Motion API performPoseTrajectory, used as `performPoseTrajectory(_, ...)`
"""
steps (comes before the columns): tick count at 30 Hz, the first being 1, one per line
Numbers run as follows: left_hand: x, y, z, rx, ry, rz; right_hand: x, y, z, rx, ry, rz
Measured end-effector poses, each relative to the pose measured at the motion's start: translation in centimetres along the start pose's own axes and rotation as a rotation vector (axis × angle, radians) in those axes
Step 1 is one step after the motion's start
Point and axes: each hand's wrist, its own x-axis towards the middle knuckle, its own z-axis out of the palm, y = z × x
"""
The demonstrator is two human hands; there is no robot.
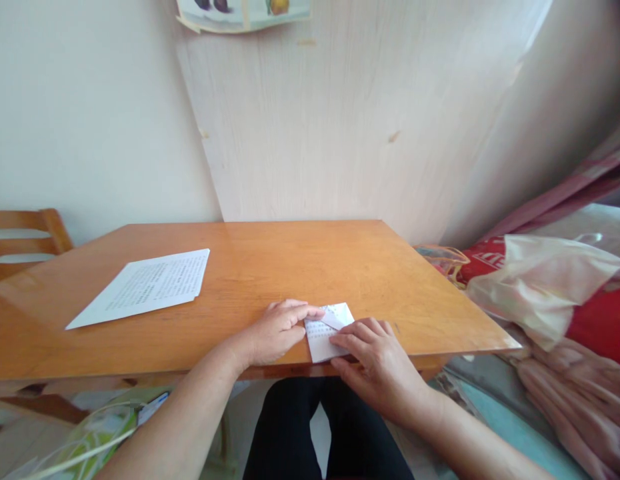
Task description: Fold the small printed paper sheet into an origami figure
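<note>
A small piece of folded paper (320,345), white with printed text, lies at the front edge of the wooden table (290,267). A slanted flap crosses its upper part. My left hand (283,331) rests at its left side, index finger stretched over the top of the paper and the other fingers extended. From the right, my right hand (373,353) curls over the paper's edge, with the fingertips on its face and the thumb low by the near edge. The right part of the paper is hidden under that hand.
Printed sheets (150,287) lie on the table's left side. A wooden chair (25,233) stands at the far left. Plastic bags (545,280) and cloth are piled beyond the right edge. Below the table on the left is a green and white bag (100,433).
</note>
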Motion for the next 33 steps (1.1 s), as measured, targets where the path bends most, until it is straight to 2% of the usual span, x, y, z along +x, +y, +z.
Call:
performPoseTrajectory(13, 0.0, 0.0, 0.1, -0.151, 0.048, 0.038, 0.0, -0.2, -0.3, 0.003, -0.028, 0.005)
performPoseTrajectory(19, 0.0, -0.5, 0.5, -0.337, 0.122, 0.039, -0.3, 0.1, -0.1, 0.04, -0.024, 0.008)
performPoseTrajectory(27, -0.3, 0.3, 0.8, -0.198, 0.173, -0.023, 0.3, 2.7, 0.6, 0.128, 0.17, 0.168)
performPoseTrajectory(33, -0.5, 0.3, 0.7, -0.169, 0.168, -0.022, 2.1, 2.9, -0.3, -0.088, -0.018, 0.249)
